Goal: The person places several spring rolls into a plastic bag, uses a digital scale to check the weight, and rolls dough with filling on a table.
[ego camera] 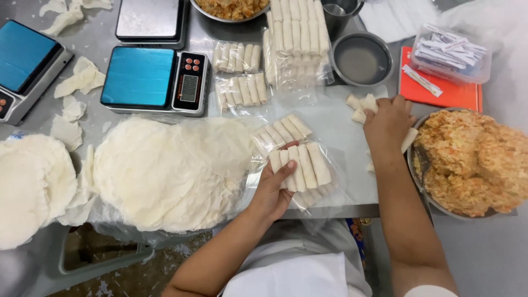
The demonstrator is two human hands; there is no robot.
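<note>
- The person's white apron [300, 275] is closest, at the bottom of the view.
- The left hand [273, 190] holds a clear bag of spring rolls [301, 168]. The thumb lies on top of the rolls and the fingers are under the bag. The bag is just above the white cutting board [338, 124].
- The big stack of round white wrappers [168, 173] lies to the left of that hand. A second stack of wrappers [27, 184] sits at the far left edge.
- The big bowl of orange filling [476, 159] sits on the right side, near the right arm.
- The right hand [388, 124] reaches out over the board. It is curled down on the loose spring rolls [360, 104], and one roll pokes out beside the wrist.
- Another clear pack of rolls [281, 131] lies on the board between the two hands.
- Farther back are two small filled bags [240, 74] next to a blue scale [157, 78].
- A long bag of rolls [297, 41] lies behind them.
- A round metal bowl [361, 59] stands at the back, with an orange tray [454, 91] and a clear box of little packets [452, 52] to its right.
- Another blue scale [25, 66] sits at the far left.
</note>
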